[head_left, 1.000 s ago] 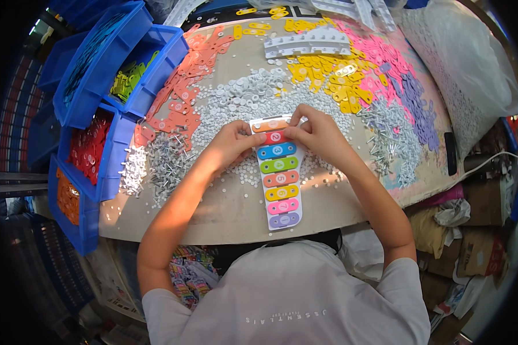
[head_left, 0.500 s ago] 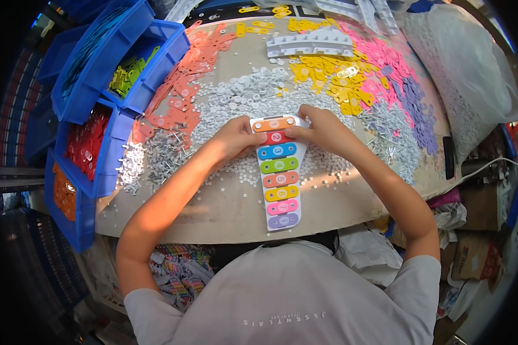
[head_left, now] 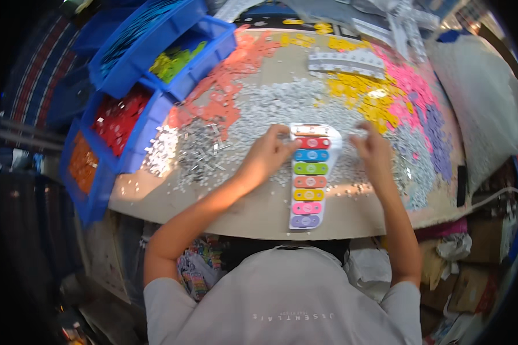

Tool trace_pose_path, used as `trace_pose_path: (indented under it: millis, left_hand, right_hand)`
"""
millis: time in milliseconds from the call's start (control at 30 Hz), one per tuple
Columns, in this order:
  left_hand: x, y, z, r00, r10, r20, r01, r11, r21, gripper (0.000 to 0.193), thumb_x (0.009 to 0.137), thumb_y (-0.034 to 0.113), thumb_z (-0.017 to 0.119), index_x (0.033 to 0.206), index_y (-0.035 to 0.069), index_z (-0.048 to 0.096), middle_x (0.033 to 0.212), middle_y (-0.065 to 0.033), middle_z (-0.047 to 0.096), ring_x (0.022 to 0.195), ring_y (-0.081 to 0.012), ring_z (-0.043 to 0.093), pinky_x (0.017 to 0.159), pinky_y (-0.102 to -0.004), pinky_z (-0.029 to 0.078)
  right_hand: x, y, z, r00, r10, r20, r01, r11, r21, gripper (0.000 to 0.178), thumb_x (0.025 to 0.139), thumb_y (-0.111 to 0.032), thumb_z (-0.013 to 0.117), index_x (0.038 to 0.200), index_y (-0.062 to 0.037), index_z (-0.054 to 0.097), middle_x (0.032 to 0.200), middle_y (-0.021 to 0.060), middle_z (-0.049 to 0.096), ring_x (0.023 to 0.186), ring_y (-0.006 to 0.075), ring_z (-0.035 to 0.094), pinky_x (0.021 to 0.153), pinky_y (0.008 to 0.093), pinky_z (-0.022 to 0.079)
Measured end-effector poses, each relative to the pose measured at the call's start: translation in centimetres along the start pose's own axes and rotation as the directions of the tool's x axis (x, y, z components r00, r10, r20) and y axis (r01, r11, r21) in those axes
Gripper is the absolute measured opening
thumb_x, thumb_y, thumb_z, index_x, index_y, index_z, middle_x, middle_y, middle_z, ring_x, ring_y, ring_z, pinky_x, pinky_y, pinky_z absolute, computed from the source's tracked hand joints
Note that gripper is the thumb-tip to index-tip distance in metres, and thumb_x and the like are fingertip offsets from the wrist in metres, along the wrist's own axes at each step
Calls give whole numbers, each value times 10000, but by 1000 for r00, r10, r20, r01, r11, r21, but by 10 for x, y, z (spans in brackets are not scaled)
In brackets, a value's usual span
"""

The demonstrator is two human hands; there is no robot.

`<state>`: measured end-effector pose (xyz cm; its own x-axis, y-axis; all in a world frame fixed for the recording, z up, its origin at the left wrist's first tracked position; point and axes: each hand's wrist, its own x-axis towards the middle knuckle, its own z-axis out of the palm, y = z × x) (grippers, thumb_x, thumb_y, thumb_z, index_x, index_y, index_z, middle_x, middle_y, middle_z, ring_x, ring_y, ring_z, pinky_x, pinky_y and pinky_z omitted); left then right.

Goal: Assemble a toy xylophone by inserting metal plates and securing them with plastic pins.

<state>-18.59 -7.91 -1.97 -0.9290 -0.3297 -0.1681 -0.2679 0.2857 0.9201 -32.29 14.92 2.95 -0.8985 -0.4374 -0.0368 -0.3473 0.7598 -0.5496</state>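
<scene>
A toy xylophone (head_left: 309, 181), a tapering white board with a column of differently coloured bars, lies on the table in front of me. My left hand (head_left: 270, 152) grips its upper left edge, the thumb at the end of the red bar (head_left: 311, 142). The top bar is washed out by glare. To the right of the board, apart from it, my right hand (head_left: 376, 154) hovers over small white pieces, thumb and forefinger spread and slightly blurred. Beyond both hands spreads a heap of white caps (head_left: 282, 100).
Blue bins (head_left: 166, 98) with red, orange, green and blue parts stand at the left. Loose metal pins (head_left: 201, 150), yellow bars (head_left: 360, 95), pink bars (head_left: 411, 86) and purple bars (head_left: 437, 138) cover the table. A white frame (head_left: 346, 64) lies at the back, a clear sack (head_left: 477, 103) at right.
My right hand has let go of the xylophone and moved off to its right. My left hand still holds the upper left edge. The whole view has shifted.
</scene>
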Motion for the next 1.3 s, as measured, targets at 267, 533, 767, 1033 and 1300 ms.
trace_pose_path:
  millis: [267, 533, 767, 1033, 1300]
  left_hand:
    - [-63, -11, -100, 824, 345, -450, -155, 900, 408, 97, 966, 125, 651, 993, 36, 680, 881, -98, 667, 707, -213, 638, 653, -329, 504]
    - [-68, -70, -191, 809, 322, -492, 62, 786, 616, 89, 951, 84, 641, 1002, 23, 679, 931, -110, 650, 800, -261, 644, 716, -351, 507]
    - [-52, -77, -188, 812, 428, -396, 15, 664, 748, 118, 866, 63, 712, 981, 48, 697, 962, -93, 638, 912, -307, 641, 772, -394, 510]
    - [-51, -75, -195, 827, 472, -307, -32, 584, 811, 107, 852, 35, 700, 953, 46, 666, 1018, -124, 594, 971, -343, 593, 852, -432, 474]
    - [-44, -77, -196, 855, 444, -269, -20, 547, 837, 121, 869, 59, 697, 983, 65, 659, 1060, -101, 599, 995, -337, 586, 873, -444, 462]
  right_hand:
    - [-73, 155, -76, 931, -131, -341, -57, 871, -488, 248, 920, -17, 624, 1164, -42, 666, 1074, 153, 619, 1047, 339, 579, 924, 421, 463]
    - [-71, 185, -54, 916, -116, -384, -57, 909, -413, 219, 933, -30, 615, 1149, -29, 653, 1075, 137, 647, 1047, 340, 594, 933, 422, 468]
    - [-70, 164, -56, 872, -87, -481, -79, 946, -313, 186, 923, -24, 639, 1109, -25, 653, 982, 111, 657, 935, 276, 600, 856, 396, 484]
    - [-72, 99, -38, 879, 175, -444, 91, 853, 515, 145, 928, -8, 675, 1071, -14, 651, 903, -11, 629, 807, 62, 575, 729, 211, 468]
    - [-63, 0, 19, 996, 14, 89, -85, 469, 879, 154, 899, 4, 711, 1031, 13, 633, 907, 14, 655, 826, 57, 628, 726, 191, 516]
